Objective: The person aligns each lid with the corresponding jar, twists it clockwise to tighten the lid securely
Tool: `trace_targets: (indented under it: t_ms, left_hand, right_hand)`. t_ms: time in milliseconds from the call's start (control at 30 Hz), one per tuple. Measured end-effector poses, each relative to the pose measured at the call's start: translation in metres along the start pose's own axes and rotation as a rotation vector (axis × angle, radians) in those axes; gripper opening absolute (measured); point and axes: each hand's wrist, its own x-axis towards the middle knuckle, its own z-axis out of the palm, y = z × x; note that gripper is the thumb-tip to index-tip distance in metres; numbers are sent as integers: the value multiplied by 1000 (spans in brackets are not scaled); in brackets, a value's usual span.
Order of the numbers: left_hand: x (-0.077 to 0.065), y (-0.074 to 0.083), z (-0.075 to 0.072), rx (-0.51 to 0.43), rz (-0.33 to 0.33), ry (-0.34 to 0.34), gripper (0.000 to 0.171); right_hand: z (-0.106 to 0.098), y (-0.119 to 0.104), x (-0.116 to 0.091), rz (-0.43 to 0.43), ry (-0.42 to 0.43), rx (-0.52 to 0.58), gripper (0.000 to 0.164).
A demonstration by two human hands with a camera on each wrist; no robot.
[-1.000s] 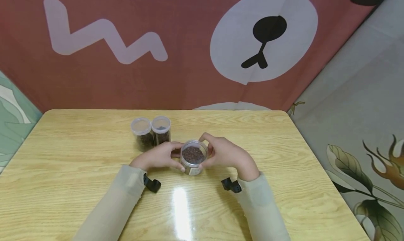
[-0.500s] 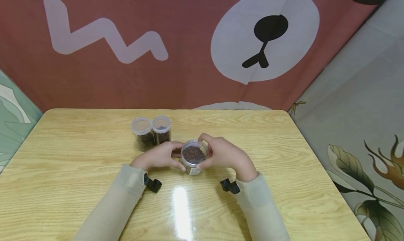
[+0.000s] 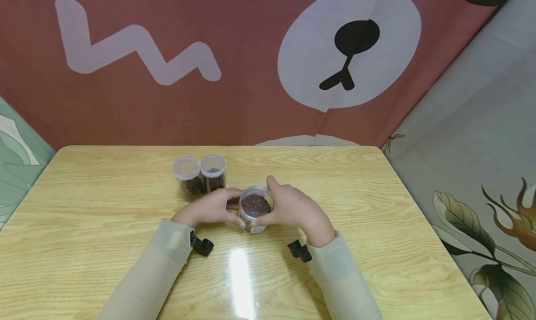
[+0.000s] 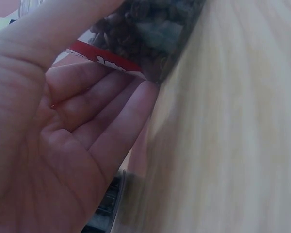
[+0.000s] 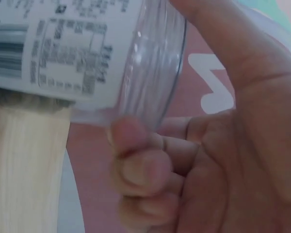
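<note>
A clear jar of coffee beans (image 3: 256, 206) stands upright on the table between my hands. My left hand (image 3: 209, 207) grips its left side, thumb in front and fingers behind. In the left wrist view, dark beans (image 4: 136, 29) and a red label band (image 4: 106, 59) show beside the fingers. My right hand (image 3: 295, 210) holds the jar's upper right side, its thumb at the front rim. The right wrist view shows thumb and fingertips around the clear ridged top (image 5: 153, 63), above a white barcode label (image 5: 63, 53). Whether that top is a separate lid I cannot tell.
Two more jars, one wider (image 3: 190, 178) and one slimmer (image 3: 214, 172), stand side by side behind my left hand, with dark contents and pale lids. The wooden table (image 3: 104, 194) ends at a red wall cloth (image 3: 247, 110).
My right hand has turned at the jar's top: its thumb has slid left along the front rim, and the wrist has come slightly left. The left hand and jar stay nearly still.
</note>
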Motion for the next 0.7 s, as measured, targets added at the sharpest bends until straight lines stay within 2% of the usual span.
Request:
trace_targets:
  t_ms: [100, 233, 433, 533, 700]
  left_hand:
    - [0, 0, 0, 0, -5, 6, 76]
    - [0, 0, 1, 3, -10, 13, 76]
    - [0, 0, 1, 22, -24, 20, 78]
    - [0, 0, 1, 31, -23, 22, 79]
    - [0, -1, 0, 22, -15, 16, 78]
  right_hand:
    - [-4, 4, -1, -28, -26, 11, 86]
    - [-11, 12, -3, -115, -63, 19, 98]
    - [-14, 22, -2, -214, -56, 13, 82]
    - [-13, 22, 0, -216, -32, -7, 79]
    - [-12, 16, 0, -163, 0, -105, 83]
